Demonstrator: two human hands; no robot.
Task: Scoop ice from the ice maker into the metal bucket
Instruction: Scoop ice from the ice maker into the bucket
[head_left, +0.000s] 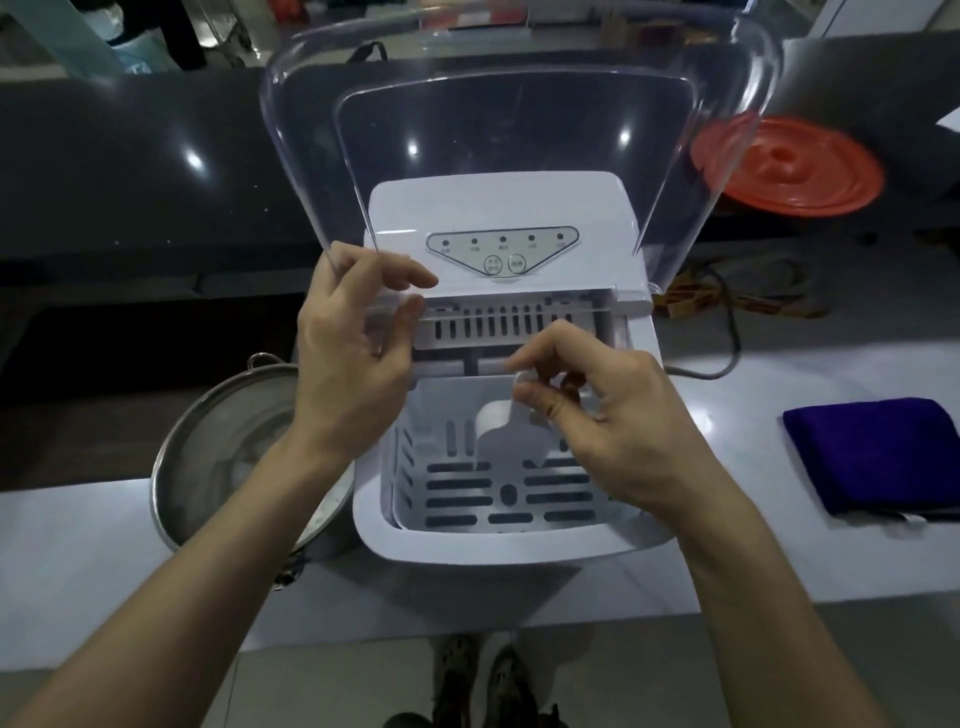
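Observation:
The white ice maker (501, 208) stands on the counter with its clear lid (519, 130) swung upright. My left hand (353, 353) pinches the lid's lower left edge between thumb and fingers. My right hand (608, 415) hovers over the slotted white ice basket (498, 493) and pinches the handle of a translucent ice scoop (496, 418), which hangs down into the basket. I see no ice on the basket floor. The metal bucket (208, 447) sits just left of the ice maker, partly hidden by my left forearm, with something pale inside.
A folded purple cloth (878, 457) lies on the counter at the right. An orange round lid (800, 166) rests behind the machine at right, and a power cord (727, 322) trails beside it. The counter's front edge is near my body.

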